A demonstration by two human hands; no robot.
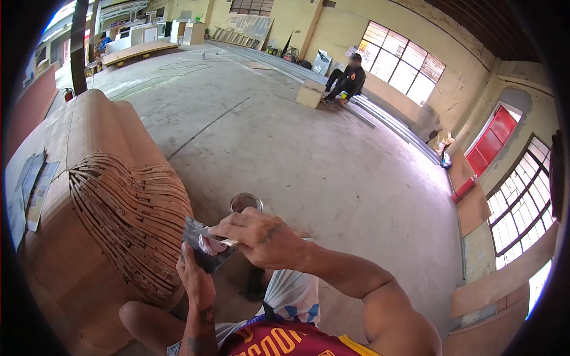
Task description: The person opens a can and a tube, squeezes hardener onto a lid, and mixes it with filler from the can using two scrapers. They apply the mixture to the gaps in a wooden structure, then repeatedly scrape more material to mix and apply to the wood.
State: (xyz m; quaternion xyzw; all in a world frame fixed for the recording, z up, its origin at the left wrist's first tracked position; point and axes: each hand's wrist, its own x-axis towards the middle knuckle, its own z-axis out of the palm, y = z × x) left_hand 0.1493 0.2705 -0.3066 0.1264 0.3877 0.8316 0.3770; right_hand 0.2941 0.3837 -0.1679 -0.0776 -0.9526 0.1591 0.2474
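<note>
Two bare hands at work, both just right of the wood piece (89,130), near the lower end of its slats (133,202). Left hand (199,285): holds the dark plate (208,261) from below, thumb up along the near edge, other fingers mostly hidden under it, so their exact bend can't be told. Plate is tilted, close beside the right edge of the wood piece; whether they touch, can't tell. Pinkish paste (210,244) sits on the plate. Right hand (264,240): over the plate, farther from the wood piece than the left; fingers curled in, closed round a tool (230,242), pale handle end showing, the rest mostly covered by the hand. Tool is at the paste; contact not clear. Can (232,203), round and open-topped, on the floor (285,154) right of the wood piece, just beyond the right hand. Loose sheets (34,188) lie on the left part of the wood piece, overlapping. Well apart from the wood piece, far side and right: another person (354,78) in dark clothes, sitting low by a box (310,94), long metal bars (389,121) alongside. Red door (493,139) farther right of the wood piece.
</note>
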